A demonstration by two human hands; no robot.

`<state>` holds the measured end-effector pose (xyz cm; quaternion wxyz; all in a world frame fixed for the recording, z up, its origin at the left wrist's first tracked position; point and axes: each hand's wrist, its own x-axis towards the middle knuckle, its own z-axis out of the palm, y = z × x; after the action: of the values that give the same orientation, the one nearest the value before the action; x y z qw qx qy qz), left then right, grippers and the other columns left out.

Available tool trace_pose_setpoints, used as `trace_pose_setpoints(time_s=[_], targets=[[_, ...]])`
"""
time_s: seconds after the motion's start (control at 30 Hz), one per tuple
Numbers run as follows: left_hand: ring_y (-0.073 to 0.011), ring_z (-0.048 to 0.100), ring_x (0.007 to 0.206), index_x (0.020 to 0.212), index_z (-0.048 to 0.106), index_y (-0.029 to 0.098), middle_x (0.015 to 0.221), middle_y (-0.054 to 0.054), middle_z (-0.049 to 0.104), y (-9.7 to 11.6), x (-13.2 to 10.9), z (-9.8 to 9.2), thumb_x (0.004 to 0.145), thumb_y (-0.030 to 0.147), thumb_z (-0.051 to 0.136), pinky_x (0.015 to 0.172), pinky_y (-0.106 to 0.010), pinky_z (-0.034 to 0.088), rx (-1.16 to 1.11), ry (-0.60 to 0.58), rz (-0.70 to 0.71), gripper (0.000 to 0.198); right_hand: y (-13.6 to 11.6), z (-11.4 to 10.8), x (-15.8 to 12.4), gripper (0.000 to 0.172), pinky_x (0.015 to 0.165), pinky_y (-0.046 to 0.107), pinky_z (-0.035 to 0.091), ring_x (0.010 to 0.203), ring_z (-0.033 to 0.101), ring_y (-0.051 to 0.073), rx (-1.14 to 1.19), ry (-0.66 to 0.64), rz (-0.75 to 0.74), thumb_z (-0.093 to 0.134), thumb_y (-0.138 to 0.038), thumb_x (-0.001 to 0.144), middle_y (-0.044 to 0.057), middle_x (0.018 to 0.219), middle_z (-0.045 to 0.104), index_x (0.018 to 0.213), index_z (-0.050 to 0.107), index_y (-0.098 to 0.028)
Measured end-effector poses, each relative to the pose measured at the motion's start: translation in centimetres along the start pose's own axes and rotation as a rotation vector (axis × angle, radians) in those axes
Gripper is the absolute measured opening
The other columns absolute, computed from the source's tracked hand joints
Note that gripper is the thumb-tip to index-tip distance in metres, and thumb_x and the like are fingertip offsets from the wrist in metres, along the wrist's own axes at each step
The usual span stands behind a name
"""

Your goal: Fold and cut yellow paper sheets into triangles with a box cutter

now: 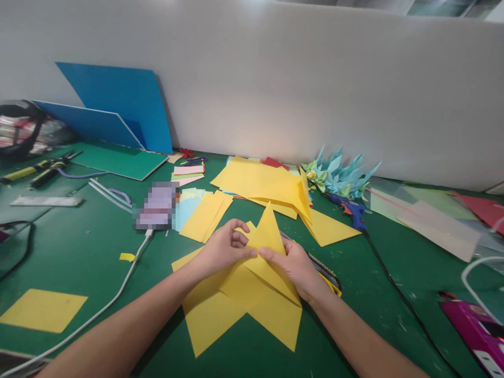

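My left hand (224, 247) and my right hand (293, 265) meet over a folded yellow paper sheet (268, 236) whose point stands up between them. Both hands pinch the sheet's edges with fingers closed, thumbs nearly touching at the middle. Under it lie more yellow sheets (236, 310) spread flat on the green table (79, 257). A yellow-handled cutter (328, 275) lies just right of my right wrist, partly hidden by it.
A stack of yellow paper (260, 184) and pastel sheets (189, 176) lie behind. Blue-green folded paper flowers (338, 176) and a blue glue gun (352, 210) sit at right. A phone (155, 205) on a white cable, pliers (43, 168), blue boards (118, 105), a lone yellow sheet (43, 310).
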<state>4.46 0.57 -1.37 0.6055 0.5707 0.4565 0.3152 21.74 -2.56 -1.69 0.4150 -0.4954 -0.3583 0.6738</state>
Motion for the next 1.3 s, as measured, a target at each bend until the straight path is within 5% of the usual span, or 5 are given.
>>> trace_pose_setpoints(time_s=[0.53, 0.8, 0.9, 1.03, 1.3], targets=[[-0.0162, 0.058, 0.077, 0.083, 0.070, 0.018, 0.093, -0.006, 0.066, 0.3, -0.2, 0.3, 0.072, 0.024, 0.064, 0.065, -0.027, 0.047, 0.144, 0.076, 0.170, 0.014, 0.4, -0.3, 0.4, 0.056, 0.071, 0.035, 0.052, 0.080, 0.068, 0.026, -0.077, -0.085, -0.025, 0.079, -0.051, 0.057, 0.007, 0.090, 0.072, 0.099, 0.062, -0.017], [-0.0152, 0.057, 0.066, 0.080, 0.073, 0.022, 0.097, -0.005, 0.070, 0.2, 0.2, -0.7, 0.068, 0.019, 0.064, 0.065, -0.030, 0.048, 0.374, 0.161, 0.114, 0.015, 1.0, -1.8, 1.1, 0.045, 0.087, 0.042, 0.048, 0.103, 0.057, 0.024, -0.682, 0.163, -0.760, 0.058, -0.035, 0.081, 0.013, 0.121, 0.057, 0.123, 0.049, -0.022], [-0.0176, 0.060, 0.071, 0.080, 0.073, 0.022, 0.097, -0.006, 0.071, 0.2, 0.2, -0.8, 0.068, 0.019, 0.064, 0.068, -0.031, 0.049, 0.396, 0.163, 0.105, 0.016, 0.3, -1.8, 0.6, 0.019, 0.090, 0.043, 0.045, 0.102, 0.057, 0.023, -0.977, -0.020, -1.001, 0.049, -0.022, 0.088, 0.009, 0.105, 0.064, 0.101, 0.063, -0.023], [-0.0196, 0.062, 0.074, 0.078, 0.073, 0.022, 0.094, -0.005, 0.072, 0.1, 0.2, -1.0, 0.066, 0.019, 0.064, 0.069, -0.031, 0.050, 0.422, 0.177, 0.106, 0.015, -0.3, -1.3, 0.2, 0.024, 0.086, 0.039, 0.046, 0.097, 0.058, 0.020, -1.201, -0.346, -1.079, 0.042, -0.016, 0.092, 0.007, 0.096, 0.067, 0.096, 0.065, -0.021], [-0.0171, 0.059, 0.067, 0.078, 0.072, 0.023, 0.082, -0.003, 0.067, -0.4, 0.3, -1.8, 0.068, 0.017, 0.060, 0.064, -0.029, 0.047, 0.530, 0.104, 0.193, 0.017, 0.5, -1.0, 0.6, 0.029, 0.086, 0.038, 0.043, 0.104, 0.055, 0.020, -1.387, -0.400, -1.056, 0.037, -0.020, 0.097, 0.008, 0.101, 0.064, 0.110, 0.062, -0.023]])
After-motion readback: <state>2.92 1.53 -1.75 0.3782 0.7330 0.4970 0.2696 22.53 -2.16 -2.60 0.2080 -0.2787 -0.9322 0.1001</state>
